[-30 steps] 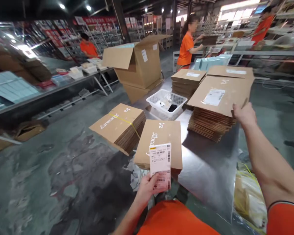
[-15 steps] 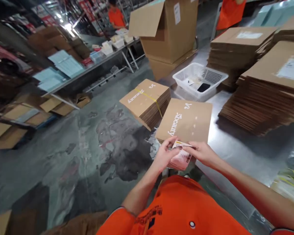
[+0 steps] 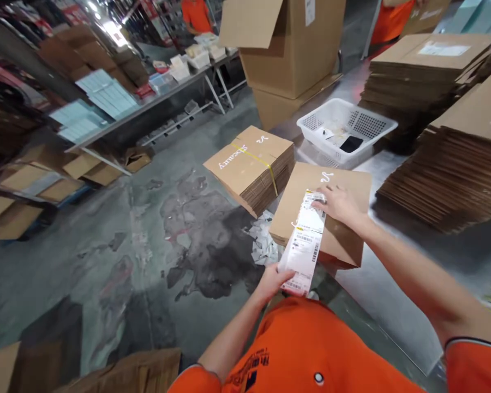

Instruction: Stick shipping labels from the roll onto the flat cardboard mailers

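Note:
A strip of white printed shipping labels stretches between my two hands. My left hand grips its lower end close to my body, thumb on top. At the far end my right hand has its fingers closed on the strip's top edge, over the stack of flat cardboard cartons with white lettering. The strip covers part of that lettering. Just left of this stack sits a second bundle of flat cartons, tied with a yellow strap.
A white plastic basket holding a dark flat object stands on the metal table. Tall cardboard stacks rise at the right. Behind is a large open carton. Crumpled paper lies by the cartons. Two people in orange are further back.
My hands have moved apart, drawing the folded labels out into a long strip. My right hand went forward over the carton stack, and my left came back toward my body.

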Demonstrator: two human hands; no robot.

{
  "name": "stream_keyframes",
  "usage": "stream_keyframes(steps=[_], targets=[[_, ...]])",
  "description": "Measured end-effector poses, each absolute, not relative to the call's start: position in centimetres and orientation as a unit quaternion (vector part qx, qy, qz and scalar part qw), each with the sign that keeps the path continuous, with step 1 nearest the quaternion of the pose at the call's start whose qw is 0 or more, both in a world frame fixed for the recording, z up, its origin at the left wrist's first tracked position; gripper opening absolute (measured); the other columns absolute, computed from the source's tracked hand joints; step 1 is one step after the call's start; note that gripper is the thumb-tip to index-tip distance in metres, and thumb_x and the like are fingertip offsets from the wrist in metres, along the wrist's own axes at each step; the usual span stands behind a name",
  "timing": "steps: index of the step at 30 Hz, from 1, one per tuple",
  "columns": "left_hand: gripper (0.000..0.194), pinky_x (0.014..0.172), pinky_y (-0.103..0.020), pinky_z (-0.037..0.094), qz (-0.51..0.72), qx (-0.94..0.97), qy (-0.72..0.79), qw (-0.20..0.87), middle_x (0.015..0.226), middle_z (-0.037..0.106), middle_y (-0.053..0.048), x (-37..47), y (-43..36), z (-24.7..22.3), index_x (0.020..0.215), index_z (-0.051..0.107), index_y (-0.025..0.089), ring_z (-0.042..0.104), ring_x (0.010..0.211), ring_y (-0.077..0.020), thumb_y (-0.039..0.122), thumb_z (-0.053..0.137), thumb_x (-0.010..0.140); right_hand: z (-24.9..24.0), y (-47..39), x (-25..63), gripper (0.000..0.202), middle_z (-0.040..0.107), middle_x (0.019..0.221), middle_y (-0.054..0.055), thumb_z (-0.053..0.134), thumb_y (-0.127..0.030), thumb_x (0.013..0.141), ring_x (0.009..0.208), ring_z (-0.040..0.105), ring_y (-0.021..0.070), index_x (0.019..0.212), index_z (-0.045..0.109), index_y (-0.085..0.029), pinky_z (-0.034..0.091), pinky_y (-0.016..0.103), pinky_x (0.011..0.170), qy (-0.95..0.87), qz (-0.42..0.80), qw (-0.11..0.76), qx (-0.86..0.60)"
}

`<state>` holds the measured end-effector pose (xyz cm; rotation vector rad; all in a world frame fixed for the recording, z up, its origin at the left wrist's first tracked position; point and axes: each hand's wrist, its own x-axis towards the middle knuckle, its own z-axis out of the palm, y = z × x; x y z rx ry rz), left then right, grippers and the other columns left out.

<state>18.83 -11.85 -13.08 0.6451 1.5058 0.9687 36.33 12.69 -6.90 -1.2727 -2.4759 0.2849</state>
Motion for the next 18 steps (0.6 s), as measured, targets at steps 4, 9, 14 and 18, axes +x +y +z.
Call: stream_keyframes(steps=[4,9,14,18], targets=[[0.046,0.071,-0.034,0.051,0.450,0.241,0.668,0.541,0.080,0.075,-0.012,16.4,-14.5,-13.2,0.077,0.075,0.009,0.067,0.074,-0.0248,0.049,0.079,0.057,-6.3,13.5,35.7,0.054,0.061,0.117,0.021,0.049,-0.041,0.091,0.105,0.056,0.0360,0.138,0.047,-0.013,0.041,0.050,0.088,-0.853,0.017,0.157,-0.497],[0.049,0.086,-0.038,0.051,0.594,0.189,0.656,0.426,0.097,0.075,-0.013,13.8,-10.4,-12.3,0.091,0.075,0.010,0.069,0.088,-0.0256,0.048,0.078,0.060,-8.5,9.8,32.3,0.049,0.051,0.138,0.018,0.041,-0.038,0.096,0.129,0.043,0.0317,0.133,0.051,-0.007,0.031,0.047,0.110,-0.899,0.032,0.157,-0.408],[0.044,0.086,-0.038,0.052,0.565,0.258,0.652,0.435,0.095,0.076,-0.012,13.9,-7.3,-11.5,0.092,0.076,0.011,0.070,0.087,-0.0257,0.047,0.074,0.067,-11.0,2.2,33.3,0.055,0.044,0.146,0.017,0.044,-0.044,0.094,0.139,0.032,0.0319,0.138,0.046,-0.010,0.026,0.051,0.114,-0.960,0.070,0.177,-0.205],[0.041,0.085,-0.037,0.052,0.539,0.291,0.675,0.412,0.093,0.076,-0.011,14.5,-8.0,-10.4,0.091,0.076,0.011,0.070,0.090,-0.0264,0.046,0.070,0.072,-11.4,3.2,39.9,0.048,0.052,0.137,0.018,0.048,-0.039,0.090,0.130,0.044,0.0324,0.132,0.051,-0.015,0.038,0.055,0.105,-0.807,0.119,0.320,-0.482]])
